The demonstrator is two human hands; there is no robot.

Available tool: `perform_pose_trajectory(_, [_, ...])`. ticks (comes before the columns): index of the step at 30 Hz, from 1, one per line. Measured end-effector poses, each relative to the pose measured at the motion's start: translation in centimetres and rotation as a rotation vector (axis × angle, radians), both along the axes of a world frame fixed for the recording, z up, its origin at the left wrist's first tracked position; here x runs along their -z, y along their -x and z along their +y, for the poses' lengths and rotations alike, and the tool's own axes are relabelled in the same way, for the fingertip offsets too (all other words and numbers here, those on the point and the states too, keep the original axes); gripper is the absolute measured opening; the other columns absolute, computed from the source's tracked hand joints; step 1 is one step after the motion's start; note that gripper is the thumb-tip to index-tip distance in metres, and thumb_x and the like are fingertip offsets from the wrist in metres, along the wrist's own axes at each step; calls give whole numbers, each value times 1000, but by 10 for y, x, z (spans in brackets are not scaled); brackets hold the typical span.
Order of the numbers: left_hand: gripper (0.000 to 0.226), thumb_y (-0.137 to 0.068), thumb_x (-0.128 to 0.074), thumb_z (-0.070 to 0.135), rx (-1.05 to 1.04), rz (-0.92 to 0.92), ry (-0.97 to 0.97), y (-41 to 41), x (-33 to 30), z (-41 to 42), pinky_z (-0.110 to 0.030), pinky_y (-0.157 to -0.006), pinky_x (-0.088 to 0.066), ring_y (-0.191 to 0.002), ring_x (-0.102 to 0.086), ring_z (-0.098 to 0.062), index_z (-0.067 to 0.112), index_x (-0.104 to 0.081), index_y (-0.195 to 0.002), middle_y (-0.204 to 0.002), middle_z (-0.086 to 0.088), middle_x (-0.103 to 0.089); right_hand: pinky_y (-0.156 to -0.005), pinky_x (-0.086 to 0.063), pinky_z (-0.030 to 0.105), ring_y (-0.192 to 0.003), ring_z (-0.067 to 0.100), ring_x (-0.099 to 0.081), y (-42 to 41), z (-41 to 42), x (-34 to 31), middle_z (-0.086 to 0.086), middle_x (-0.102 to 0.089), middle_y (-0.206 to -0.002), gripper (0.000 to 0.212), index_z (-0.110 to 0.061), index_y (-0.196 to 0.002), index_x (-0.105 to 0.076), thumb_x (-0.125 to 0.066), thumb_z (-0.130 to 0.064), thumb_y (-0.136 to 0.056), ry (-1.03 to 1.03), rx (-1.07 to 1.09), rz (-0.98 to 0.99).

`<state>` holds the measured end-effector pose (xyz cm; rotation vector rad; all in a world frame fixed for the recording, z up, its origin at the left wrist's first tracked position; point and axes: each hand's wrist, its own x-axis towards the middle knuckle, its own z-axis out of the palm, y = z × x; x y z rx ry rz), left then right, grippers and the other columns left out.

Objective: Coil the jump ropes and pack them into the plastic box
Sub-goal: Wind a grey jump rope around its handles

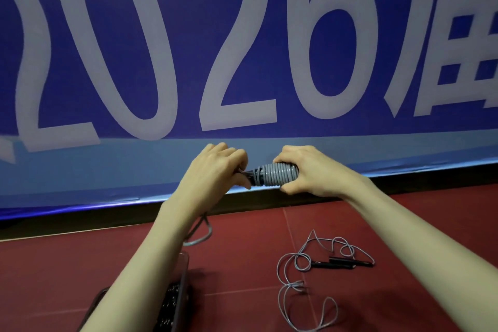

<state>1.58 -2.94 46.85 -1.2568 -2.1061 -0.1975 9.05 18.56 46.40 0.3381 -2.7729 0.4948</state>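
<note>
**Rope winding in progress: bundle held between both hands**

The grey jump rope (275, 174) is wound in tight turns around its black handles, forming a compact bundle held in the air in front of the blue banner (242, 48). The bundle's long axis runs left to right, level between the two hands.

The right hand (304, 170) grips the wound end, fingers curled over the coils and thumb beneath. The left hand (215, 167) pinches the bare, black end, fingers closed on the last loose turns. A free tail of rope (200, 232) hangs below the left wrist.

Judgement: the remaining tail lies on the left-hand side, so the left hand is placed to feed it onto the bundle while the right hand steadies.

The plastic box (183, 277) sits on the red floor (242, 264), below the left forearm and largely hidden by it; dark contents show inside. A second jump rope (320, 264) lies uncoiled on the floor, to the right of the box.
</note>
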Motion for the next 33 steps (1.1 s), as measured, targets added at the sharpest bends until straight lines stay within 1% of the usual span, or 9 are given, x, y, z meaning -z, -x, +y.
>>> perform_pose_trajectory(4, [11,-77,-73,20,124,-495,-114,-7,0,-6,-37,-72,-47,-76,-55,-13,15,-64,-80,-77,5,-63,-75,-44,36,-83,12,-51,-8,2,-9,-5,-52,-90,37,-22,-110,-66,-75,-22,-74,0,-108,-92])
perform_pose_trajectory(7, [18,-80,-70,3,185,-740,-156,-10,0,-8,-34,-80,-48,-81,-61,-14,20,-65,-79,-80,2,-67,-70,-39,25,-80,7,-51,-12,3,-17,-10,-52,-86,37,-27,-108,-67,-78,-21,-73,-6,-153,-168])
perform_pose_trajectory(12, [9,-78,-72,4,347,-877,-351,-16,2,-4,-23,-68,-46,-65,-56,-10,10,-65,-77,-68,1,-63,-77,-41,27,-82,12,-55,-20,6,-24,-6,-56,-90,38,-26,-110,-69,-81,-20,-74,121,-231,-279])
perform_pose_trajectory(17, [1,-76,-63,5,446,-1007,-608,-13,10,2,-14,-56,-43,-56,-52,-3,6,-62,-77,-62,9,-61,-72,-41,33,-76,18,-52,-20,9,-25,0,-53,-87,32,-25,-105,-70,-80,-18,-75,276,-305,-236])
perform_pose_trajectory(20, [18,-89,-57,-2,387,-1105,-644,-6,19,5,-13,-53,-44,-52,-55,-2,8,-63,-74,-61,9,-63,-72,-43,34,-78,23,-53,-20,8,-21,4,-53,-90,31,-23,-105,-71,-80,-18,-76,316,-312,-220])
perform_pose_trajectory(23, [43,-95,-40,-10,360,-1243,-781,-1,22,9,-14,-42,-38,-40,-45,-4,13,-63,-67,-54,5,-59,-65,-43,23,-72,9,-52,-17,6,-16,-5,-55,-85,32,-18,-108,-71,-79,-17,-77,448,-289,-208])
perform_pose_trajectory(25, [41,-87,-32,-25,357,-1272,-966,-4,20,18,-14,-39,-33,-39,-39,-4,5,-56,-72,-54,4,-56,-56,-38,19,-65,5,-48,-13,4,-14,-11,-55,-77,30,-14,-107,-71,-78,-13,-78,575,-247,-193])
perform_pose_trajectory(27, [36,-87,-34,-24,351,-1283,-1105,-12,18,29,-14,-39,-32,-41,-39,-4,5,-54,-76,-59,-1,-51,-50,-33,20,-60,8,-44,-10,4,-12,-4,-55,-73,28,-13,-105,-71,-78,-11,-78,687,-209,-185])
perform_pose_trajectory(33, [25,-99,-39,-6,267,-1262,-1096,-19,13,44,-15,-41,-33,-47,-41,-3,5,-55,-84,-69,-3,-48,-50,-31,21,-56,9,-40,-4,6,-7,-5,-51,-63,26,-14,-101,-71,-79,-12,-76,816,-97,-132])
